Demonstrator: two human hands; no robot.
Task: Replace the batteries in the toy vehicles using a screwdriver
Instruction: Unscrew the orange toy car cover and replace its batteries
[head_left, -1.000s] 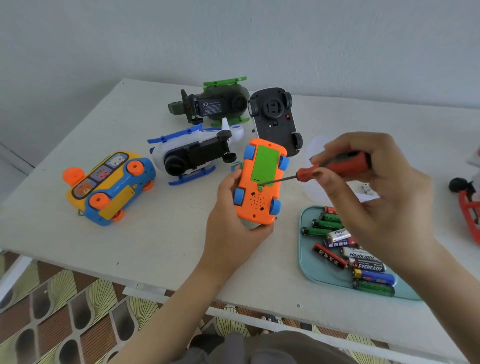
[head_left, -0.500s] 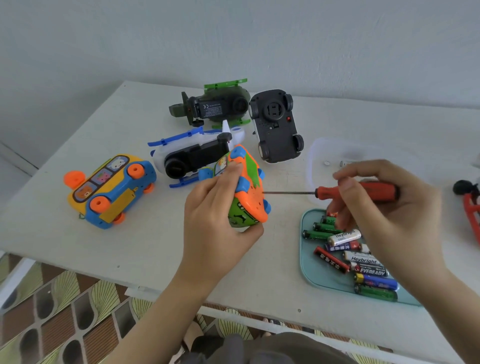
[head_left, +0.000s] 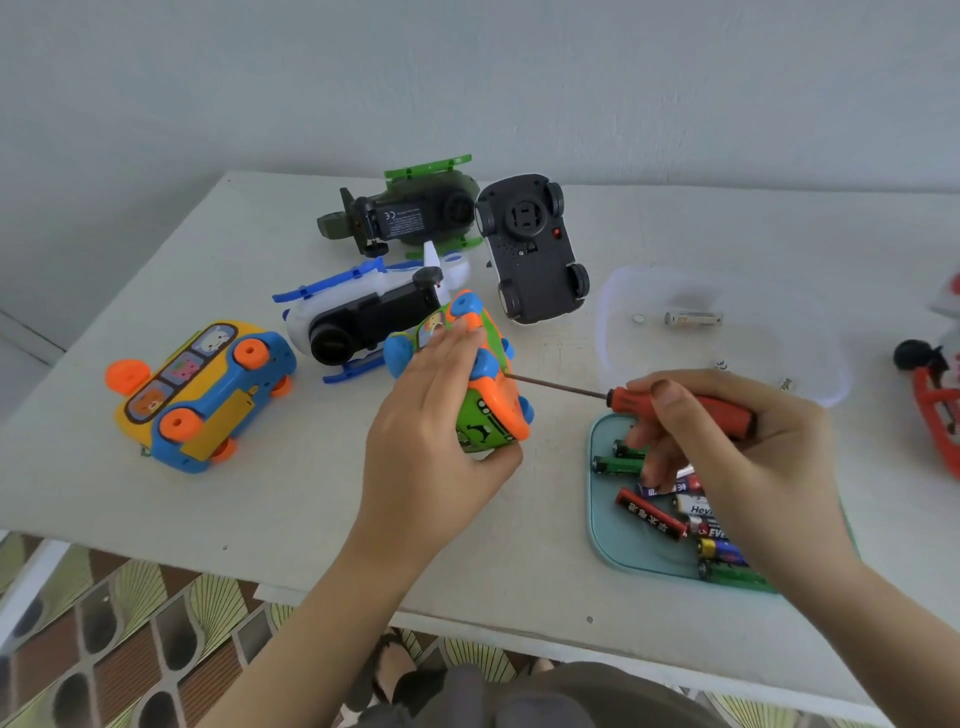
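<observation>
— Orange toy car (head_left: 498, 410)?
— Tilted on its side, gripped by the left hand (head_left: 431, 452) above the white table (head_left: 260, 519).
— And the screwdriver (head_left: 628, 399)?
— Its handle is grasped by the right hand (head_left: 753, 467); tip meets the car. Pale wall (head_left: 467, 78) behind.

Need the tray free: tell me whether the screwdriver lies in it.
No, the right hand grips the screwdriver, tip at the orange toy car.

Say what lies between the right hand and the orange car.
Only the shaft of the screwdriver spans that gap, from right hand to orange car, over bare table; the head view shows it.
</observation>
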